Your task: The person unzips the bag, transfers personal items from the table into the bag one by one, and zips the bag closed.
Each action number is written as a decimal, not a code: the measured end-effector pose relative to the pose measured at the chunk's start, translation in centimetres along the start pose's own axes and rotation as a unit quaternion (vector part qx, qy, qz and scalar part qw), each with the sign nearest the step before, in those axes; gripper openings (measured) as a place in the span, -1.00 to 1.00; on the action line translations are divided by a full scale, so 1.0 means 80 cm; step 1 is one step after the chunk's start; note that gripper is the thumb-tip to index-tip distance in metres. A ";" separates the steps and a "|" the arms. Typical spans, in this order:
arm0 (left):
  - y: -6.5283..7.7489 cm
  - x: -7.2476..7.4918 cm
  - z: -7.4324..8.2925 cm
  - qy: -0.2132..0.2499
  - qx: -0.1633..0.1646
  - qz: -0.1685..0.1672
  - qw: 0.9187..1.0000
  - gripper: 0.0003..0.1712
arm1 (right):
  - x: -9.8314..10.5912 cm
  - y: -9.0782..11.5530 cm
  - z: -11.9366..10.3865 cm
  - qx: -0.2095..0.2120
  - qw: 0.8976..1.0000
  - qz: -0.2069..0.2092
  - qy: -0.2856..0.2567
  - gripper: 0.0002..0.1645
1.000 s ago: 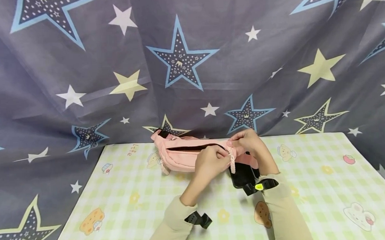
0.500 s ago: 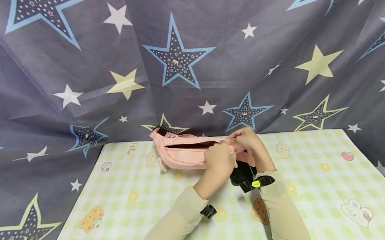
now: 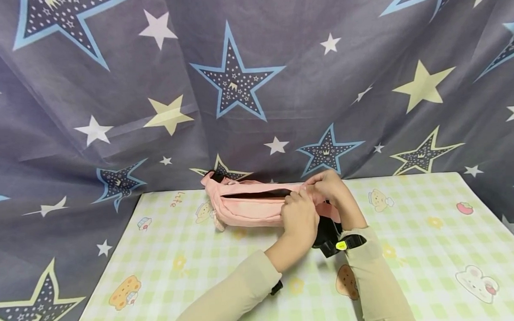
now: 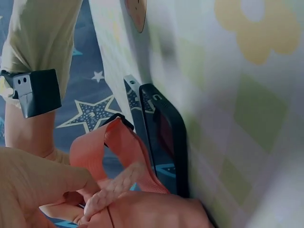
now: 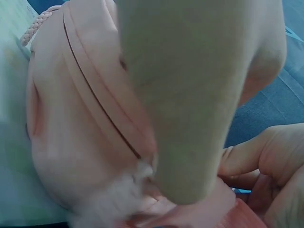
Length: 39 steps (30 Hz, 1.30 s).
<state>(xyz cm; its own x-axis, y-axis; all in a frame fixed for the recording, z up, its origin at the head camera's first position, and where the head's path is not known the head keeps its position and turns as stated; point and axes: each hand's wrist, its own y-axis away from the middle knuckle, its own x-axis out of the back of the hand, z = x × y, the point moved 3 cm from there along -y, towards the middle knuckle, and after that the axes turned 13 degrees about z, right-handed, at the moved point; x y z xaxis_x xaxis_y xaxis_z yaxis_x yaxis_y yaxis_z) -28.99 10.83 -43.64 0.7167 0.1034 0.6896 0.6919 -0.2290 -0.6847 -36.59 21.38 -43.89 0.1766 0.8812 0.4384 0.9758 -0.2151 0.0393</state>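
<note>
A pink waist bag (image 3: 250,211) lies at the back of the table, its long top zip gaping over a dark inside. My left hand (image 3: 300,216) is at the zip's right end, its curled fingers pinching the braided zip pull (image 4: 116,187). Beside it, my right hand (image 3: 329,188) pinches the fabric at the bag's right end, thumb against fingertips in the right wrist view. My left hand fills the middle of that view and covers part of the zip. A pink strap (image 4: 88,154) loops off this end of the bag.
A flat black phone-like object (image 4: 173,142) lies on the table under the strap end, partly hidden by my arms. The table (image 3: 159,279) wears a green checked cloth with cartoon prints. Behind it hangs a grey star-patterned curtain (image 3: 280,97).
My left hand has shifted right along the zip, its wrist turning so the back of the hand shows. It now hides the dangling zip pull. My right hand stays at the bag's end.
</note>
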 end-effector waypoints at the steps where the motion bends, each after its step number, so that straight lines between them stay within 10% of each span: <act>1: 0.001 0.000 0.000 0.000 -0.002 0.005 1.000 -0.57 | 0.000 0.000 0.000 -0.003 1.000 -0.001 -0.001 -0.79; 13: -0.003 0.005 -0.021 0.077 -0.017 -0.062 0.995 -0.56 | -0.001 -0.001 -0.001 -0.015 1.000 -0.011 0.002 -0.78; 20: -0.020 0.008 -0.047 0.204 0.053 -0.119 0.970 -0.61 | 0.000 -0.002 -0.002 -0.021 1.000 -0.018 -0.005 -0.76; 24: -0.034 -0.001 -0.073 0.348 0.105 -0.188 0.912 -0.79 | 0.000 -0.003 -0.001 -0.015 1.000 -0.022 -0.006 -0.77; 33: -0.054 -0.026 -0.126 0.592 0.221 -0.306 0.712 -0.86 | 0.000 -0.001 -0.004 -0.008 1.000 -0.028 0.001 -0.74; 35: -0.055 -0.029 -0.131 0.609 0.239 -0.322 0.684 -0.83 | 0.000 -0.001 -0.004 -0.008 1.000 -0.027 0.001 -0.74; 39: -0.056 -0.032 -0.137 0.623 0.268 -0.334 0.655 -0.81 | 0.000 0.000 -0.004 -0.008 1.000 -0.025 0.002 -0.74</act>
<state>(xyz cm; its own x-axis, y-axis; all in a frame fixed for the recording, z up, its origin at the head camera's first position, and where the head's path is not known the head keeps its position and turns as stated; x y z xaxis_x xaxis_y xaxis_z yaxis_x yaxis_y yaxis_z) -34.87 1.00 -39.77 -0.1585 -0.9386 0.3065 0.9851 -0.1292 0.1137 -36.62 21.23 -43.59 0.1264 0.8899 0.4384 0.9814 -0.1764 0.0752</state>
